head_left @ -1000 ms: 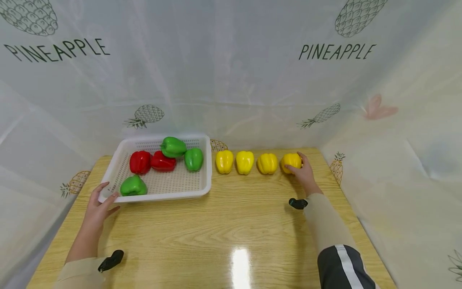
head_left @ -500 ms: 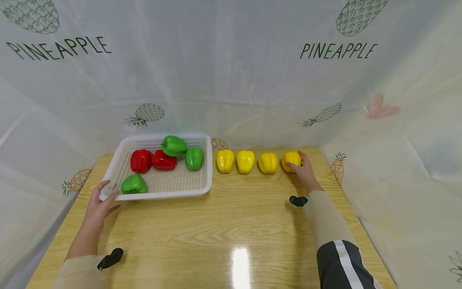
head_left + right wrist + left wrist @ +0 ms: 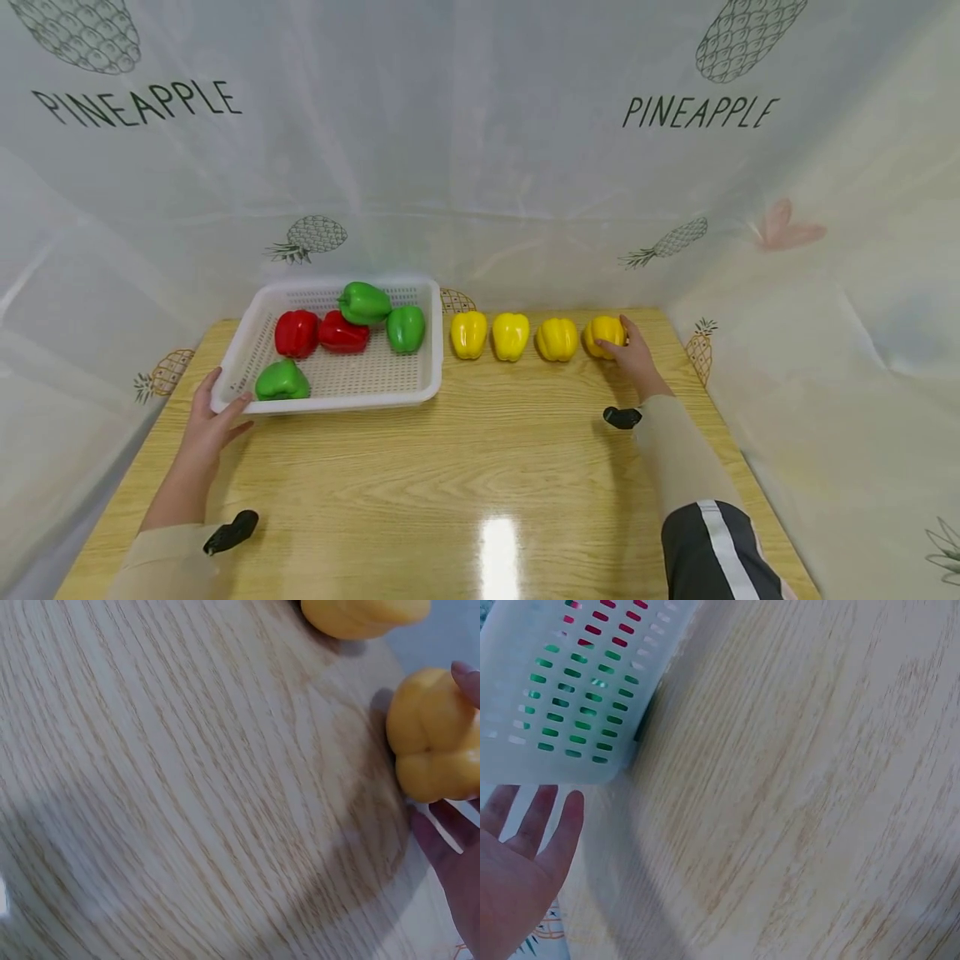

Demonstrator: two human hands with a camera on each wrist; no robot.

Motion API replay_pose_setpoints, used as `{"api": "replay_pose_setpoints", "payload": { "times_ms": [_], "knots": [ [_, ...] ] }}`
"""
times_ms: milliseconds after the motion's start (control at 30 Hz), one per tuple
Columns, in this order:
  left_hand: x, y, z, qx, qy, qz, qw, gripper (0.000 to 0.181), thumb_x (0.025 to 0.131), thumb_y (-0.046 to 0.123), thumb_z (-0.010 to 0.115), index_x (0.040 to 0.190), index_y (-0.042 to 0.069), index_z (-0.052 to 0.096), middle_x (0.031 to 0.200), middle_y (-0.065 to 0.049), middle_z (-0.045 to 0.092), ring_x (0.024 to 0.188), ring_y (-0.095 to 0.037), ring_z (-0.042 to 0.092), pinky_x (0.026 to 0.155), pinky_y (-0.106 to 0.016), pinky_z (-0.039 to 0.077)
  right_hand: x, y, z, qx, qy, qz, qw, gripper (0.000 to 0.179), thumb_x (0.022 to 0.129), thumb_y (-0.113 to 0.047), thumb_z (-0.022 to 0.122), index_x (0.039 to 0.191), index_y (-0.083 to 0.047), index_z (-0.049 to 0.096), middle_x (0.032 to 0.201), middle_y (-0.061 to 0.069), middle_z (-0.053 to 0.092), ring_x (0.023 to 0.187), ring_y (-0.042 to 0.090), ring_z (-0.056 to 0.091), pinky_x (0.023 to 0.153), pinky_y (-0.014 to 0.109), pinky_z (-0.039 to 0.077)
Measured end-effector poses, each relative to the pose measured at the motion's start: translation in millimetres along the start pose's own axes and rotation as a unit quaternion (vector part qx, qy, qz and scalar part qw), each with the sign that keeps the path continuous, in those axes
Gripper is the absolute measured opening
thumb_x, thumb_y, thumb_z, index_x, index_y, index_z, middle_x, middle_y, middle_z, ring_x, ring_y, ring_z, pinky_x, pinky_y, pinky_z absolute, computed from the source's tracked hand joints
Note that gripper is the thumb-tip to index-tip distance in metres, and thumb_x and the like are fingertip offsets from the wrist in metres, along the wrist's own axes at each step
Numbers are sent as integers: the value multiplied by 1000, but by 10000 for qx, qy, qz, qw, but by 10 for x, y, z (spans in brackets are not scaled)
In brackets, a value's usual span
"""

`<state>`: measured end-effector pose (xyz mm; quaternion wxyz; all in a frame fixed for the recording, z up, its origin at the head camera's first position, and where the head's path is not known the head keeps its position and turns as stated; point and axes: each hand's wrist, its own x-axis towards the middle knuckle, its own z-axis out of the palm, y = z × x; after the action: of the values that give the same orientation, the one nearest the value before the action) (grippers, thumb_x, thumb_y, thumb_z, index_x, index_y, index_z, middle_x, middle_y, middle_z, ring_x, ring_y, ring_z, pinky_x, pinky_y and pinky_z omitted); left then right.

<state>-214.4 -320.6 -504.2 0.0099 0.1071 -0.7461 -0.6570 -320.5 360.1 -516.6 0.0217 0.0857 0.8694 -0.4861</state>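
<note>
The white perforated basket (image 3: 337,407) stands at the back left of the table. Inside it are two red bell peppers (image 3: 297,333) and three green bell peppers (image 3: 282,381). My left hand (image 3: 208,423) touches the basket's near left corner with spread, mostly straight fingers; several fingers (image 3: 532,829) show at its edge in the left wrist view. Several yellow bell peppers (image 3: 511,337) form a row right of the basket. At the row's right end, my right hand (image 3: 636,360) grips the last yellow bell pepper (image 3: 602,335), thumb in front and fingers behind it. That pepper sits on the table.
A wooden table (image 3: 420,492) lies under everything, with a bright light reflection near its front. A pale curtain (image 3: 480,167) printed with pineapples hangs close behind the basket and peppers and along both sides. Dark wrist devices (image 3: 231,533) show on both sleeves.
The view shifts slightly. The left hand stays at the basket's corner, and the right hand keeps its hold on the last yellow bell pepper; nothing else visibly moves.
</note>
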Motion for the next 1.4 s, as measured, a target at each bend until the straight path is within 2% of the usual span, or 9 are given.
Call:
{"api": "replay_pose_setpoints", "payload": {
  "times_ms": [233, 333, 500, 567, 667, 800, 1000, 1167, 1400],
  "knots": [
    [34, 76, 33, 935, 51, 149, 9955, 79, 88, 34, 55, 144, 26, 0, 141, -27, 11, 105, -12, 43, 72, -23, 50, -7, -16, -84, -304, 63, -196, 9993, 89, 83, -40, 61, 145, -10, 5, 143, 24, 11, 122, 43, 27, 95, 52, 32],
    [41, 122, 48, 1409, 45, 267, 9897, 81, 89, 37, 52, 145, 17, -3, 138, -31, 17, 98, -6, 43, 69, -19, 48, -31, -52, -131, -537, 121, -304, 9980, 89, 83, -41, 61, 145, -10, 4, 143, 25, 11, 122, 46, 25, 94, 55, 32],
    [82, 152, 58, 1750, 110, 254, 9842, 83, 89, 38, 52, 144, 9, -2, 134, -32, 24, 83, 6, 39, 64, -18, 47, -64, -148, -193, -942, 83, -491, 9943, 89, 83, -43, 60, 145, -11, 5, 143, 25, 10, 123, 46, 21, 94, 58, 29],
    [99, 151, 49, 1830, 103, 244, 9828, 82, 89, 39, 52, 144, 8, -1, 134, -33, 23, 85, 2, 41, 63, -18, 46, -75, -188, -206, -1077, 49, -593, 9924, 88, 83, -43, 60, 145, -10, 7, 143, 25, 11, 123, 46, 21, 93, 59, 28],
    [102, 169, 53, 1945, 83, 212, 9806, 82, 89, 41, 51, 144, 8, 0, 138, -32, 17, 96, -16, 45, 62, -17, 44, -102, -246, -223, -1251, 35, -749, 9893, 86, 83, -42, 61, 144, -9, 10, 142, 25, 14, 123, 45, 22, 94, 59, 27],
    [73, 247, 74, 2128, 102, 240, 9767, 80, 89, 43, 50, 144, 8, 4, 142, -29, 9, 112, -43, 32, 71, -31, 43, -143, -314, -228, -1544, 9, -1046, 9825, 84, 83, -40, 62, 144, -8, 14, 141, 25, 17, 124, 44, 21, 96, 60, 23],
    [42, 407, 88, 2497, 92, 678, 9659, 76, 89, 42, 50, 143, 6, 12, 144, -25, 10, 123, -51, 17, 85, -65, 27, -224, -401, -229, -2025, -14, -1392, 9693, 84, 82, -47, 60, 144, -11, 16, 140, 24, 21, 126, 43, 21, 97, 60, 21],
    [28, 507, 113, 3133, 52, 1063, 9437, 75, 88, 42, 52, 143, 5, 16, 141, -29, 15, 122, -52, 17, 84, -69, 23, -316, -480, -233, -2330, -31, -1622, 9588, 80, 83, -48, 57, 144, -15, 18, 141, 21, 22, 126, 41, 21, 95, 63, 19],
    [-19, 651, 325, 4009, -188, 1884, 8963, 74, 86, 44, 56, 141, 5, 24, 142, -26, 18, 125, -48, 17, 88, -67, 21, -511, -622, -220, -3007, -133, -1944, 9336, 79, 84, -56, 49, 144, -13, 20, 143, 20, 18, 126, 44, 19, 93, 66, 15]
  ]
}}
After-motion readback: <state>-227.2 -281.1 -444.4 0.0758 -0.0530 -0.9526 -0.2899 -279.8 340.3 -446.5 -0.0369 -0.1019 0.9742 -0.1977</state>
